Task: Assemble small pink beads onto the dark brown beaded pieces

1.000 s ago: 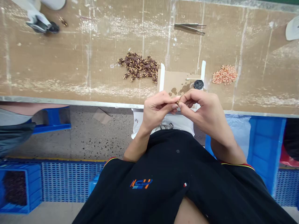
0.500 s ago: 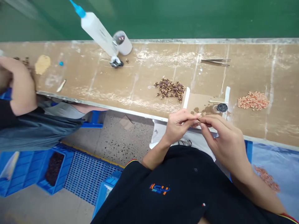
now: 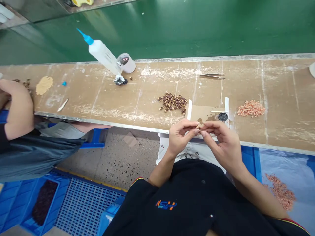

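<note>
My left hand (image 3: 180, 137) pinches a small brown and gold piece (image 3: 198, 127) between thumb and fingertips. Its exact kind is too small to make out. My right hand (image 3: 222, 144) meets it fingertip to fingertip, thumb and fingers closed at the piece; whatever they grip there is hidden. Both hands hover at the table's front edge, over a cardboard tray (image 3: 205, 110) with white side strips and dark wet stains. On the tray's right stands a small container with a black top (image 3: 223, 116). A thin stick (image 3: 219, 111) lies behind it. Left of the tray is a pile of brown and gold pieces (image 3: 173, 102).
A pile of pinkish-orange pieces (image 3: 251, 108) lies right of the tray, and tweezers (image 3: 213, 76) lie behind it. A white squeeze bottle (image 3: 104, 56) leans by a white cup (image 3: 128, 64). Another person's arm (image 3: 18, 105) is at left. Blue crates (image 3: 50, 209) stand below.
The camera view has shifted, so the table things appear lower and mostly further left. My hands stay together at the fingertips, and the small brown and gold piece shows more plainly.
</note>
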The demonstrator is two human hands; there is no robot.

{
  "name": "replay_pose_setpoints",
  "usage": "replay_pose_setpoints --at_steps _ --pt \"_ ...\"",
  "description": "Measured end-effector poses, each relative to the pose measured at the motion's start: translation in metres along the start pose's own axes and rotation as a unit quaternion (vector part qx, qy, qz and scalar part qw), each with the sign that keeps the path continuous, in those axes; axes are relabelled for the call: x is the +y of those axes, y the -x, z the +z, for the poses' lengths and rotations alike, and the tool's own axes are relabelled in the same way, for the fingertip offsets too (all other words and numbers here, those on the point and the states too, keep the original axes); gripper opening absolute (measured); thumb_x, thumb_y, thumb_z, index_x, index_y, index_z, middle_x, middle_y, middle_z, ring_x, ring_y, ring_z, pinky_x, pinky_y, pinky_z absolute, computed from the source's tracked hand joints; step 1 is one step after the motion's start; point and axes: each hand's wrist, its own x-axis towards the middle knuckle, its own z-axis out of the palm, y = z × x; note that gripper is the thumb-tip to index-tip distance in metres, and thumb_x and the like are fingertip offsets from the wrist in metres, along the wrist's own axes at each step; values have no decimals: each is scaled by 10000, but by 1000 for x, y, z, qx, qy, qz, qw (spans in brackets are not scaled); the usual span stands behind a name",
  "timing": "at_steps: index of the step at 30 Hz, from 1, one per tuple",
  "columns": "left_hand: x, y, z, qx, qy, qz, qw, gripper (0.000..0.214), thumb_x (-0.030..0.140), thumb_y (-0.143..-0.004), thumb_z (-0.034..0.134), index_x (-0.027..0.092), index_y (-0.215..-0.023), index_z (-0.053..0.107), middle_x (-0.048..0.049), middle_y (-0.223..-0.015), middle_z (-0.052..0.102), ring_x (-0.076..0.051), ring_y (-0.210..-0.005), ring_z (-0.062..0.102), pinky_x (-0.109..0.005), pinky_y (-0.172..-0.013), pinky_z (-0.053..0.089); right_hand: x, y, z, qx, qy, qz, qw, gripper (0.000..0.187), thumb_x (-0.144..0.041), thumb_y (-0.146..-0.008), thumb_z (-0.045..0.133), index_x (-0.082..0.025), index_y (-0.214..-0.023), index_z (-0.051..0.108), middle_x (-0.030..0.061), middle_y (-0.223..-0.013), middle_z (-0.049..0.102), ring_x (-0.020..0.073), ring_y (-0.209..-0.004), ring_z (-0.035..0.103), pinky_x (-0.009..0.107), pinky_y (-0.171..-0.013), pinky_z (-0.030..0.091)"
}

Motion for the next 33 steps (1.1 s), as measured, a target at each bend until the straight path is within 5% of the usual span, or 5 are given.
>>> replay_pose_setpoints --at_steps 8,15,19,21,33 --pt "3 3 3 -12 4 80 997 206 194 -935 866 296 -1113 874 -16 -920 836 -99 -806 785 -178 -716 630 -5 0 2 6 -203 167 965 303 -515 -893 892 -254 -914 739 18 -853 764 157 -770 736 272 -715 649" --pt "16 8 7 -21 28 41 999 150 181 -955 834 267 -1069 881 -43 -959 851 -112 -868 814 -195 -766 651 -14 -1 -3 19 -151 134 979 136 -333 -872 818 -241 -827 729 7 -785 735 151 -721 690 273 -681 600" --pt "24 10 9 -22 64 -7 998 34 251 -932 867 225 -949 855 -25 -864 803 -93 -727 769 -192 -673 624 -21 3 -6 24 -102 80 991 75 -248 -878 751 -240 -816 709 4 -764 730 158 -703 682 287 -656 578" --pt "27 10 10 -29 82 -38 996 157 323 -901 899 195 -870 814 -11 -790 757 -82 -629 716 -191 -596 593 -25 6 -8 16 -99 68 993 74 -227 -871 749 -238 -812 706 8 -772 742 162 -706 695 289 -652 572" --pt "39 18 7 -74 123 -141 980 355 416 -810 973 176 -813 712 28 -714 701 -71 -553 665 -174 -516 553 -39 18 -16 -47 -196 150 968 312 -467 -842 921 -225 -816 726 32 -775 790 210 -744 787 341 -724 656"
